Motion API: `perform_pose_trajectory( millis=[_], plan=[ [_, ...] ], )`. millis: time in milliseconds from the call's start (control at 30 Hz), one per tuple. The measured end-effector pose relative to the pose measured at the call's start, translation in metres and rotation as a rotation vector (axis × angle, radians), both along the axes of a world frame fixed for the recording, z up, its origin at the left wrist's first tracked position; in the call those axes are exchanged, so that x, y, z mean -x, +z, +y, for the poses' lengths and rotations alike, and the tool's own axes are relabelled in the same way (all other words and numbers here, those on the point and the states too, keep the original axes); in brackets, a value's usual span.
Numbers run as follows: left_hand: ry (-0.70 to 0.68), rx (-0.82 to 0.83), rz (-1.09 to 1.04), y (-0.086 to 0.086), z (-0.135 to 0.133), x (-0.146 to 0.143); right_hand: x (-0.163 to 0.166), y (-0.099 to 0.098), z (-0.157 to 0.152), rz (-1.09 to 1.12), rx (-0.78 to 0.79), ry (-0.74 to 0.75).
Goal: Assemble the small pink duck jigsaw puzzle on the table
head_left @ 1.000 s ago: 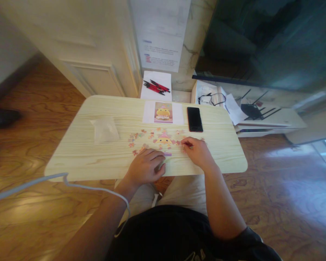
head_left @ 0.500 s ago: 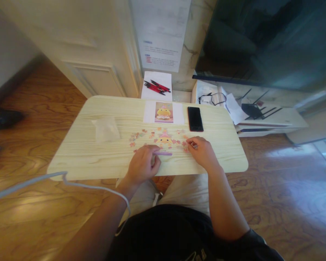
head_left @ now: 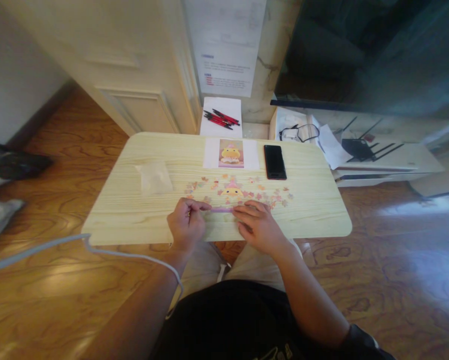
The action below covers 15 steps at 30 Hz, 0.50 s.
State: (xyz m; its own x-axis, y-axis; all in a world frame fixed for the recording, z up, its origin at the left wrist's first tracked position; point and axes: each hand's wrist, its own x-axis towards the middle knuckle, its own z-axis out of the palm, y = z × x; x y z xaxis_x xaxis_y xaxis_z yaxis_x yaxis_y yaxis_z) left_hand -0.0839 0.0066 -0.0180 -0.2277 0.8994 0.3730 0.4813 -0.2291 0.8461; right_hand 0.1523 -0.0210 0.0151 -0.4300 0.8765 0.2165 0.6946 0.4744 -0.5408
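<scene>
A thin purple strip of joined jigsaw puzzle pieces lies near the table's front edge. My left hand is closed, with its fingertips gripping the strip's left end. At the right end, the fingertips of my right hand press together on the strip and cover that end. Just beyond lies a partly joined yellow puzzle face with a pink top. Loose puzzle pieces are scattered to both sides of it, some of them partly behind my right hand.
Behind the pieces, a sheet with a printed picture lies beside a black phone. A clear plastic bag is on the left of the table. Red pens rest beyond the far edge. A grey cable crosses my left forearm.
My right hand has moved left from the loose pieces to the purple strip's right end. My left hand has shifted to its left end, leaving the middle uncovered. The view has turned slightly.
</scene>
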Motion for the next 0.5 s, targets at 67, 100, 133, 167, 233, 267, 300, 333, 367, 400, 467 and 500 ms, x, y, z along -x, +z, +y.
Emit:
perform_pose_trajectory(
  millis=[67, 100, 133, 167, 233, 267, 300, 333, 367, 400, 467, 500],
  plan=[
    [-0.057, 0.002, 0.084, 0.0010, -0.0006, 0.0000, -0.0006, -0.0008, 0.0013, -0.013, 0.006, -0.002],
    [-0.103, 0.000, 0.138, 0.0012, -0.0011, -0.0002, -0.0018, -0.0008, 0.0022, -0.017, 0.007, -0.005],
    [-0.152, -0.004, 0.194, 0.0013, -0.0016, -0.0004, -0.0033, -0.0007, 0.0031, -0.020, 0.009, -0.011],
    [-0.199, -0.012, 0.248, 0.0014, -0.0021, -0.0008, -0.0047, -0.0004, 0.0039, -0.020, 0.011, -0.016],
    [-0.271, -0.035, 0.345, 0.0014, -0.0028, -0.0015, -0.0069, 0.0005, 0.0053, -0.017, 0.013, -0.026],
    [-0.288, -0.045, 0.375, 0.0016, -0.0029, -0.0018, -0.0076, 0.0010, 0.0057, -0.014, 0.014, -0.029],
    [-0.291, -0.051, 0.382, 0.0018, -0.0028, -0.0020, -0.0080, 0.0014, 0.0059, -0.010, 0.014, -0.031],
    [-0.282, -0.051, 0.363, 0.0020, -0.0027, -0.0021, -0.0081, 0.0018, 0.0060, -0.006, 0.013, -0.031],
    [-0.258, -0.044, 0.327, 0.0023, -0.0023, -0.0020, -0.0081, 0.0021, 0.0060, -0.002, 0.012, -0.028],
    [-0.221, -0.034, 0.277, 0.0025, -0.0019, -0.0019, -0.0080, 0.0022, 0.0058, 0.001, 0.013, -0.025],
    [-0.137, -0.017, 0.176, 0.0028, -0.0006, -0.0014, -0.0079, 0.0025, 0.0054, 0.002, 0.016, -0.018],
    [-0.109, -0.014, 0.136, 0.0028, 0.0000, -0.0011, -0.0079, 0.0025, 0.0053, 0.001, 0.017, -0.017]
  ],
)
